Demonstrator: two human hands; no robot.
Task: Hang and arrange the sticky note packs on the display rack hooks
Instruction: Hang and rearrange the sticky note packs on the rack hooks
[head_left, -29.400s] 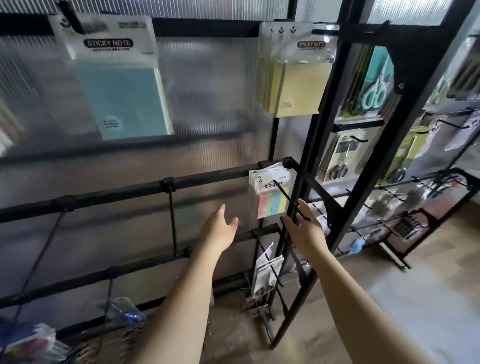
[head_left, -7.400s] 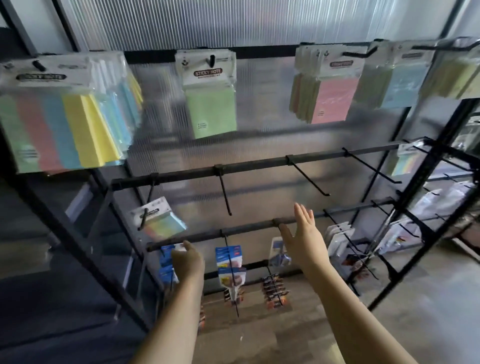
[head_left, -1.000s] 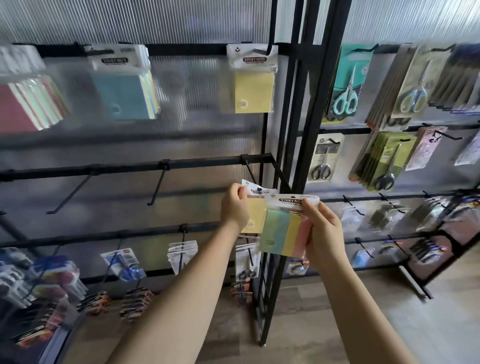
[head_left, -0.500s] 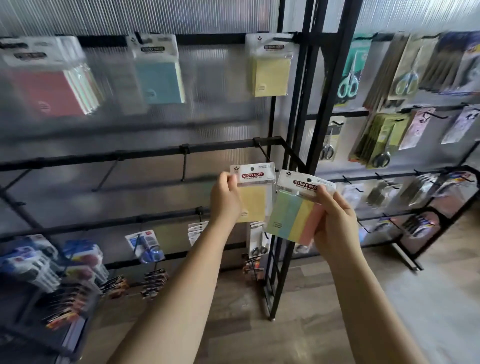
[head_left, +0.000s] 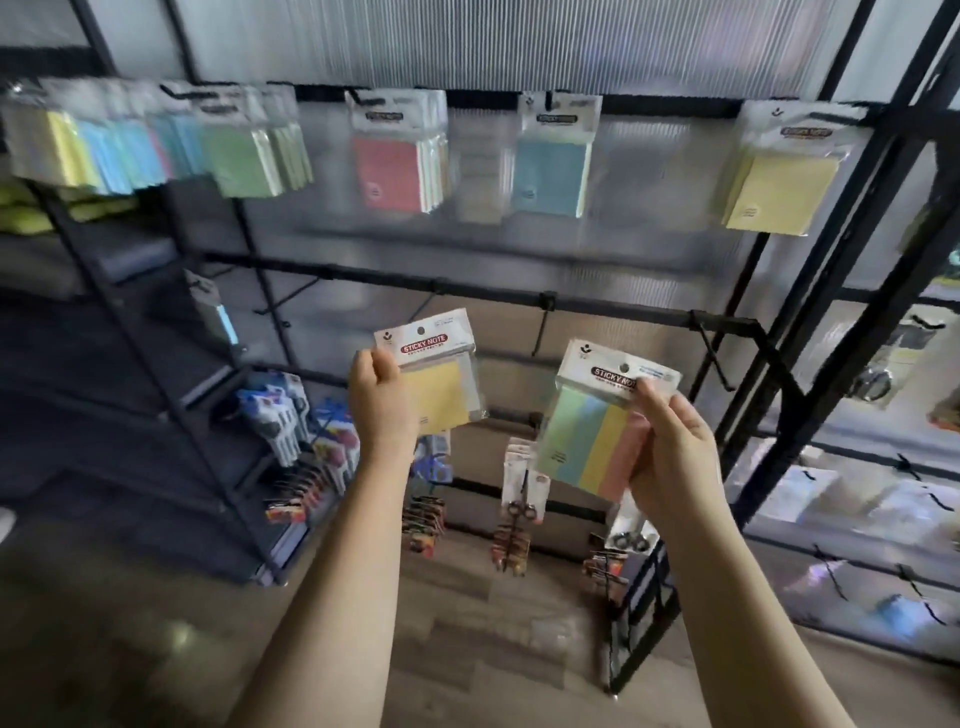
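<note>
Left hand (head_left: 382, 402) raised before the display rack (head_left: 571, 306), pinching a yellow sticky note pack (head_left: 441, 387) by its left edge, thumb on the front near the white header card. Right hand (head_left: 670, 441) gripping a striped sticky note pack (head_left: 587, 441) from its right side, thumb across the header. Both packs held upright, apart from each other, just below the middle bar and off any hook (head_left: 714, 358). Along the top bar, more packs hanging: green (head_left: 244, 161), red (head_left: 387, 169), blue (head_left: 550, 171), yellow (head_left: 779, 189).
</note>
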